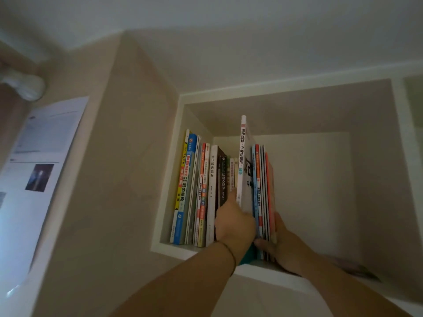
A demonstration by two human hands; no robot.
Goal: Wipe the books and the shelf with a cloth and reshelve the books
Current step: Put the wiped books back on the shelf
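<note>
Left hand (234, 221) grips white book (243, 161); right hand (278, 245) steadies thin books (263, 191).

This looks like a room in a home or student's study: a recessed shelf (270, 274) built into a beige wall holds upright books (201, 191), many of them school exam and study guides, and a printed notice (34, 179) is stuck on the wall to the left.

Glossy paper books (203, 191) (matt painted shelf (309, 279))
</note>
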